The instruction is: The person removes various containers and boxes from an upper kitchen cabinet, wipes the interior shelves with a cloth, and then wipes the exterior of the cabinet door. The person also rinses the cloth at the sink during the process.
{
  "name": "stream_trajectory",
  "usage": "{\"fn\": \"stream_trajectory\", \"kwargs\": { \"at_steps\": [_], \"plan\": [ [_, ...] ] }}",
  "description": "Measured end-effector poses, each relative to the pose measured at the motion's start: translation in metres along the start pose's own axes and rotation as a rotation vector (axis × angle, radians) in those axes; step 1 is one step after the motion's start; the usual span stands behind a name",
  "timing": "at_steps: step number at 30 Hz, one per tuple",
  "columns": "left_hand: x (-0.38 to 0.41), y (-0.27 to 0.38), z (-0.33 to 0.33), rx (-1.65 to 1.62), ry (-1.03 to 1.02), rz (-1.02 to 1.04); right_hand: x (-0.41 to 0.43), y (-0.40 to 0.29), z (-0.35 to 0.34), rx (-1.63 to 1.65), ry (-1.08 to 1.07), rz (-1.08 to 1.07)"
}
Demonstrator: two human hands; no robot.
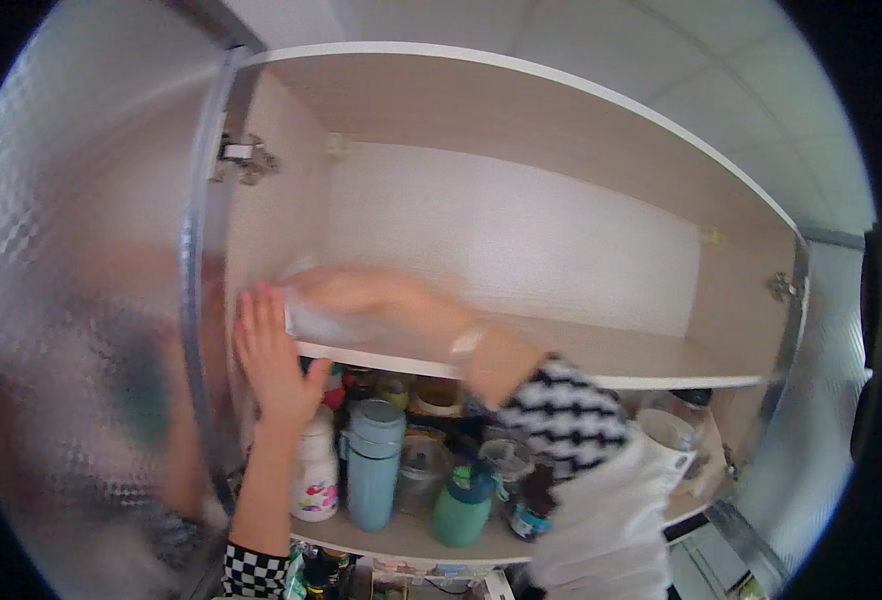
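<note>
My left hand (272, 360) lies flat with fingers extended at the left front edge of the cabinet's upper shelf (636, 352), near the side wall. Reaching across the same shelf, my right hand (336, 289) is blurred by motion over a whitish cloth or sheet (328, 319); whether it grips this cannot be told. On the shelf below stand a white bottle with a colourful print (315, 480), a light blue bottle (375, 465) and a green bottle with a dark lid (463, 506).
Frosted cabinet doors stand open at the left (110, 225) and right (816, 382). Metal hinges (249, 157) project at the left. Clear containers (420, 469) and a dark-lidded jar (688, 405) share the lower shelf. Further items stand beneath it.
</note>
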State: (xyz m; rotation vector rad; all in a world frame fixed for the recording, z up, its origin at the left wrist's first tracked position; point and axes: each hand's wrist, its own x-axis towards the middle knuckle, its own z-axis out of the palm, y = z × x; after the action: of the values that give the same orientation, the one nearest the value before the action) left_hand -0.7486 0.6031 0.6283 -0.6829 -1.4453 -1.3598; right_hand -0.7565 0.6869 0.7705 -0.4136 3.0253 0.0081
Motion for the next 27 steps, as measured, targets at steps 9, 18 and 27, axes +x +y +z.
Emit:
{"fn": "stream_trajectory", "kwargs": {
  "at_steps": [9, 18, 27],
  "plan": [
    [-0.001, 0.018, 0.004, -0.005, -0.159, 0.115, -0.195, 0.014, 0.004, 0.085, 0.075, 0.541],
    [0.016, 0.020, -0.001, 0.079, -0.101, 0.213, -0.520, 0.065, -0.016, -0.171, 0.289, 1.416],
    [0.002, 0.137, 0.040, -0.091, -0.186, 0.500, -0.231, 0.087, -0.025, -0.299, 0.091, 0.441]
  ]
}}
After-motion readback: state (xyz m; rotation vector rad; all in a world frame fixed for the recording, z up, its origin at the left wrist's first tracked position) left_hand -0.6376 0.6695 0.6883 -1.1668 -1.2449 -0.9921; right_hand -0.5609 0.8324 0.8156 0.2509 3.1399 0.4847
